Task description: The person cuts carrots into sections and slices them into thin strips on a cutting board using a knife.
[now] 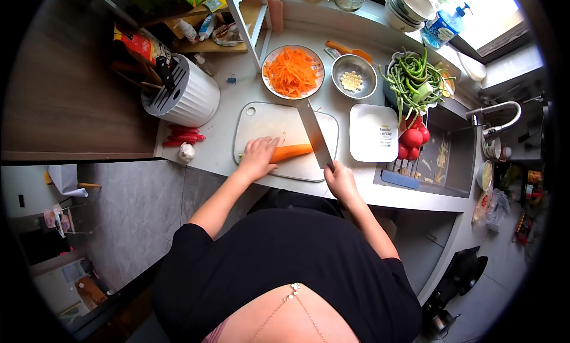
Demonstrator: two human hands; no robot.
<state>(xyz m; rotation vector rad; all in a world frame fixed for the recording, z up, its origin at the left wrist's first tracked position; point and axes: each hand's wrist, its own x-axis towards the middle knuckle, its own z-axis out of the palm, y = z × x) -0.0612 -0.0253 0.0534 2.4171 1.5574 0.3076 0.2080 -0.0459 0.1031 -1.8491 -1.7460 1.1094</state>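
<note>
One black short-sleeved top (291, 242) fills the nearest part of the view. Beyond it, the left hand (258, 157) is clamped over a peeled carrot (294, 152), covering much of its left half; only a small green end peeks out past the hand. The carrot lies across the near half of a pale cutting board (252, 129). The right hand (340, 181) is closed round a cleaver (314, 132), hiding most of its handle. The blade stands just beside the carrot's bare tip; I cannot tell whether its edge touches the board.

Left of the board on the surface (227, 118) lie red chillies (181, 136) and a garlic bulb (186, 152). To the right sits a white plastic tray (359, 144), its smaller print unreadable, then tomatoes (411, 137), some overlapped by others, beside the sink (454, 183).

Farther back come a plate (271, 91) of shredded carrot, a metal bowl (371, 85) of pale pieces, probably garlic cloves, and a heap of green beans (415, 76) nearly concealing their container. Behind these, stacked bowls (409, 8) and a blue pump bottle (442, 27) stand near the glaring window, cut off above.
</note>
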